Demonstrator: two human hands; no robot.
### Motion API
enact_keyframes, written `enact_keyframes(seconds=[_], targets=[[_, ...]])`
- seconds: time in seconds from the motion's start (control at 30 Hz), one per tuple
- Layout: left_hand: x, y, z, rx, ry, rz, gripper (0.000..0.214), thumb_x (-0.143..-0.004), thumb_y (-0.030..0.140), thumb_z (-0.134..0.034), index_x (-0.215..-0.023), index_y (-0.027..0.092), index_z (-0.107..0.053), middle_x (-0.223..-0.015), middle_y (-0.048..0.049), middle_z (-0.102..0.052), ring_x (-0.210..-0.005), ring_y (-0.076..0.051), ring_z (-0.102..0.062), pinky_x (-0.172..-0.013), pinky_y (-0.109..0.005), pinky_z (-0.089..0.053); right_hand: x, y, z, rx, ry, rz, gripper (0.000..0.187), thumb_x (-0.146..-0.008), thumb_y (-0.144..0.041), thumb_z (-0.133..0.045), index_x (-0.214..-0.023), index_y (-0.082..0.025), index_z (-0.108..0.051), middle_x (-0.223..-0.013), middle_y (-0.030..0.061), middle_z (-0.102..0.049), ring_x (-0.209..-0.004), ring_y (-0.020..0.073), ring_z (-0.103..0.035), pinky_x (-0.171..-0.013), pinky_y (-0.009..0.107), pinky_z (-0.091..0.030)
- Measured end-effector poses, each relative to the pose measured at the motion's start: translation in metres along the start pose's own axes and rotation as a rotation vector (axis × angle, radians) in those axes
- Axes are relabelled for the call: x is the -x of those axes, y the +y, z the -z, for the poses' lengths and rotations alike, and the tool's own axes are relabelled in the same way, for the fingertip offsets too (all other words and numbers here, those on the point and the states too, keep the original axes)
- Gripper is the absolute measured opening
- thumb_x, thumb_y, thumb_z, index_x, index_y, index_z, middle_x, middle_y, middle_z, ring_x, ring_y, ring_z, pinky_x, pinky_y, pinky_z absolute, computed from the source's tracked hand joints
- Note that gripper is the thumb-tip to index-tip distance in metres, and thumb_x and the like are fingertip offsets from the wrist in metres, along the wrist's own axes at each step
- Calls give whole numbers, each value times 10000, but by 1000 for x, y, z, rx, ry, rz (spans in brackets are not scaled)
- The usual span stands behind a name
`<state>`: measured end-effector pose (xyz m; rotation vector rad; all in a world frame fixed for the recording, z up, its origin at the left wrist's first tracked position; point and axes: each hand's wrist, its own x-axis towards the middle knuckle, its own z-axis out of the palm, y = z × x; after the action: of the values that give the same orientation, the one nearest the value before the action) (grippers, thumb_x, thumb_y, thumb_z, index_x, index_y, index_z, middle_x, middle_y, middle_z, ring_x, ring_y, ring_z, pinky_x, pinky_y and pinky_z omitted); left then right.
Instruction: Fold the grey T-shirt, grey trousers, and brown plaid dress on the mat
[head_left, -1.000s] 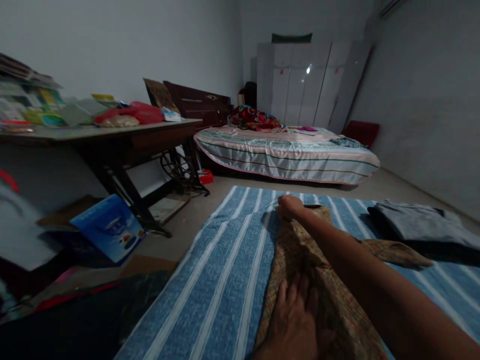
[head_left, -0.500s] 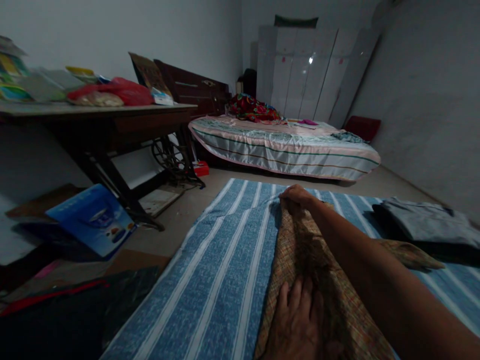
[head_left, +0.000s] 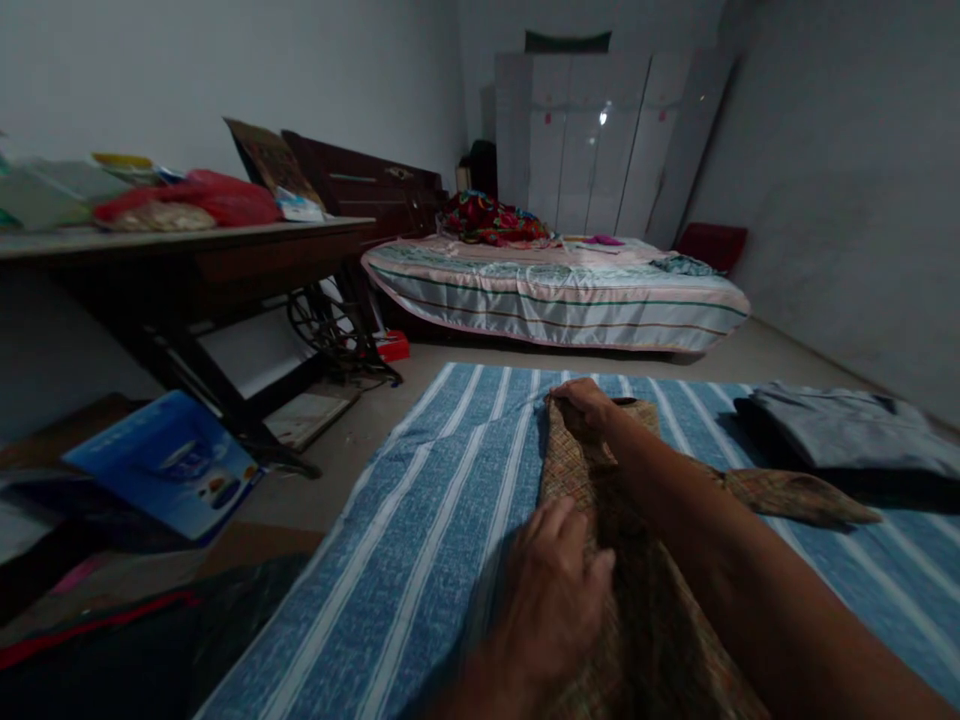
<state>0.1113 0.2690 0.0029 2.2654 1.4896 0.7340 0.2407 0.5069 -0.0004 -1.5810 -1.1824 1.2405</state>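
A brown checked shirt (head_left: 564,455) lies folded over lengthwise on a blue-and-white striped sheet (head_left: 442,560), with its dark inner side partly showing. One sleeve (head_left: 806,497) sticks out to the right. At the far end of the shirt, my right hand (head_left: 583,400) has its fingers closed on the left corner; that forearm crosses over the cloth. Nearer to me, my left hand (head_left: 551,580) is over the shirt's left edge, slightly blurred, its thumb apart from bent fingers. Whether its fingertips press on the cloth I cannot tell.
Folded grey and black clothes (head_left: 847,430) are stacked at the sheet's right. Beyond the sheet stands a bed (head_left: 555,300). To the left are a table with a treadle base (head_left: 225,250), a blue box (head_left: 172,465) and a dark bag with red trim (head_left: 150,640).
My left hand has lifted from lying flat on the shirt and shifted left to its edge. My right hand keeps its hold at the far corner. The view has turned slightly right.
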Motion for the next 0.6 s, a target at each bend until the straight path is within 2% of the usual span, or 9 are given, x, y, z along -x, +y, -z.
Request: enact_keyframes(seconds=[0.07, 0.1, 0.17, 0.3, 0.37, 0.43, 0.6], targets=[[-34, -12, 11, 44, 19, 77, 240, -844, 280, -511, -995, 174, -666, -1150, -111, -665, -1100, -256, -597, -978, -388, -445, 3, -4, 3, -28, -2, 35, 175, -685, -206, -699, -597, -163, -554, -453, -57, -512, -405, 83, -458, -410, 205, -339], [-54, -20, 13, 84, 28, 154, 183, -828, 265, -523, -876, 173, -674, -986, -98, -696, -985, -248, -633, -911, -367, -465, 5, -5, 4, -41, -6, 53, 180, -668, -198, -700, -581, -167, -545, -452, -62, -507, -404, 79, -452, -411, 202, -334], [-92, -37, 11, 242, 74, 329, 140, -765, 227, -577, -644, 179, -626, -683, -44, -643, -789, -221, -633, -769, -313, -462, 10, -9, 6, -64, -15, 84, 199, -649, -192, -698, -553, -173, -524, -445, -67, -495, -402, 74, -442, -418, 197, -336], [-151, -60, -8, 360, 127, 405, 251, -775, 262, -551, -542, 172, -570, -528, -4, -523, -599, -169, -550, -573, -258, -393, 14, -12, 9, -102, -35, 133, 221, -658, -212, -685, -533, -174, -506, -449, -55, -504, -415, 74, -445, -434, 196, -355], [-165, -64, -18, 430, 122, 419, 266, -769, 300, -561, -539, 166, -567, -503, 9, -499, -536, -145, -502, -518, -243, -357, 12, -11, 12, -112, -42, 148, 217, -674, -228, -674, -542, -173, -512, -464, -44, -521, -427, 79, -459, -437, 197, -359], [-169, -65, -27, 507, 97, 418, 261, -745, 332, -592, -550, 160, -573, -498, 19, -498, -505, -129, -479, -492, -231, -342, 8, -9, 16, -114, -39, 155, 205, -691, -244, -662, -559, -173, -523, -470, -41, -526, -429, 82, -462, -435, 198, -354], [-156, -68, -39, 627, 81, 390, 250, -667, 344, -666, -537, 164, -550, -512, 37, -506, -485, -113, -468, -474, -219, -336, -2, 1, 24, -92, -6, 149, 215, -707, -271, -658, -579, -184, -509, -441, -59, -485, -409, 80, -436, -414, 198, -321]])
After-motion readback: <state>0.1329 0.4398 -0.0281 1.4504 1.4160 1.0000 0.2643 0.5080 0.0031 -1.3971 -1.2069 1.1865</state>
